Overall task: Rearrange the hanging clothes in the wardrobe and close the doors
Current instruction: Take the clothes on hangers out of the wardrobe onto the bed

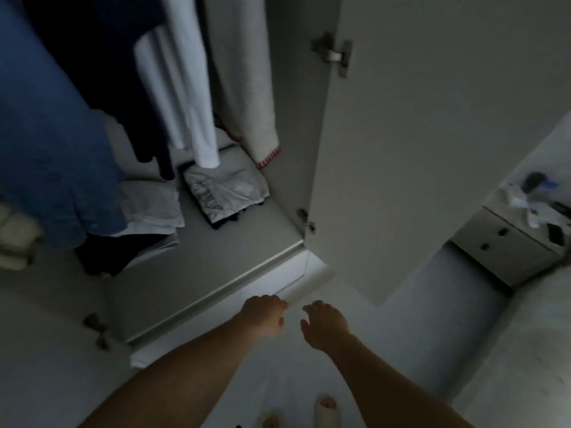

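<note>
- The wardrobe door (401, 149) on the right stands open; its top is cut off.
- The hanging clothes (173, 88) fill the top left, blue, dark and white, with their tops out of sight.
- Folded clothes (225, 189) lie on the wardrobe shelf (216, 257) below, blurry and dim.
- The left hand (265, 316) reaches down with curled fingers at the shelf's front edge; whether it grips is unclear.
- The right hand (324, 325) hangs just beside it, fingers loose, holding nothing.
</note>
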